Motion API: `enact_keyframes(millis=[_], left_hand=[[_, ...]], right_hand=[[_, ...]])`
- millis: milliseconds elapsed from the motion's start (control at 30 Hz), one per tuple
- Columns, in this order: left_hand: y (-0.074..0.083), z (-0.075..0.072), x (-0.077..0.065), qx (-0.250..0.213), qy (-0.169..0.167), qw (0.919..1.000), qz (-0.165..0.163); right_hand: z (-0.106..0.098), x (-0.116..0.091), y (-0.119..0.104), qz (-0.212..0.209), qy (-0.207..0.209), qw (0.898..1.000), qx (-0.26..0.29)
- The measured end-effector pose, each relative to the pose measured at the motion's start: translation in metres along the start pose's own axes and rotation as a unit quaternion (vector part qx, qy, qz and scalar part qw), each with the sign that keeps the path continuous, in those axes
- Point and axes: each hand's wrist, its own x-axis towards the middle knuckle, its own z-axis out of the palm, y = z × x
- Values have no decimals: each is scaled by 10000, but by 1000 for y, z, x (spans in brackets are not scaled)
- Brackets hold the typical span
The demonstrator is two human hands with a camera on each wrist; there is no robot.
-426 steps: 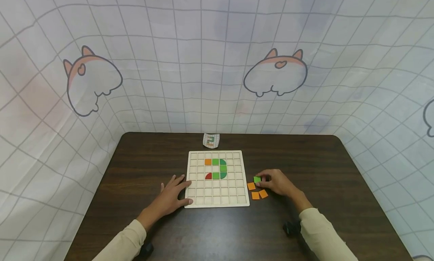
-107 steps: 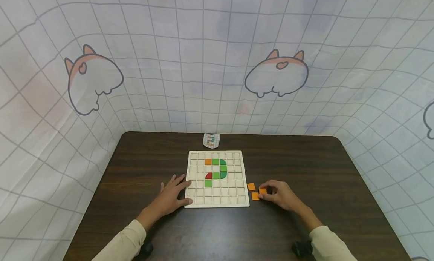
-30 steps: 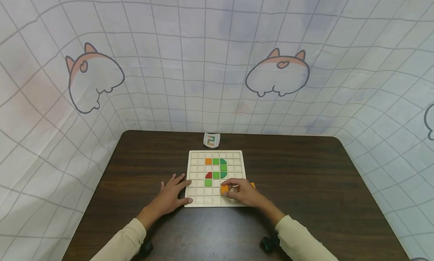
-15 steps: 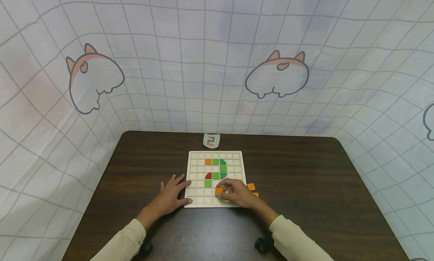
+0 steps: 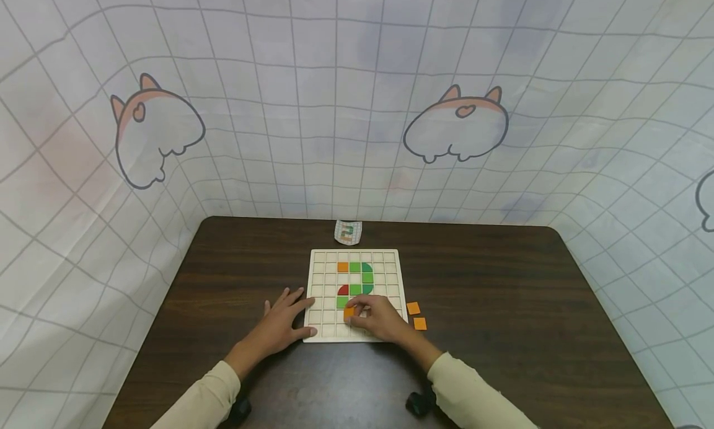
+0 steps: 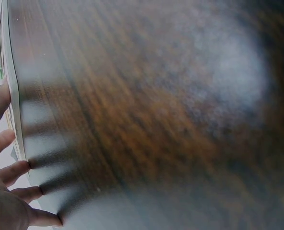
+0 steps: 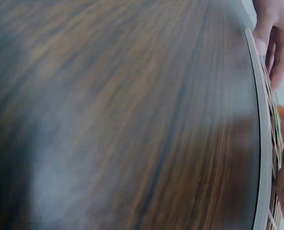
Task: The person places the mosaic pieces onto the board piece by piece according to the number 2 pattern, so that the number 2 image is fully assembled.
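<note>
A cream grid board lies on the table with a pattern of coloured tiles in its cells. Green square tiles, dark green quarter-round tiles, a red quarter-round tile and one orange square tile sit in it. My right hand pinches another orange square tile between thumb and fingers over the lower part of the board, just below the lowest green tile. My left hand rests with spread fingers at the board's left edge. In the left wrist view its fingers touch the table and board.
Two loose orange square tiles lie right of the board. Behind it is a small paper card with a coloured tile pattern. The dark wooden table meets a draped, grid-printed cloth at the back and sides.
My right hand has taken an orange tile from beside the board and carried it left over the board. Earlier, a green tile went into the board. My left hand has stayed put.
</note>
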Motion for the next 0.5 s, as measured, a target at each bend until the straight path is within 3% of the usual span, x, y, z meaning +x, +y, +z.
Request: enact_keyframes(millis=[500], left_hand=[[0, 0, 0, 32, -4, 10000, 8]], right_hand=[[3, 5, -9, -81, -61, 9967, -801]])
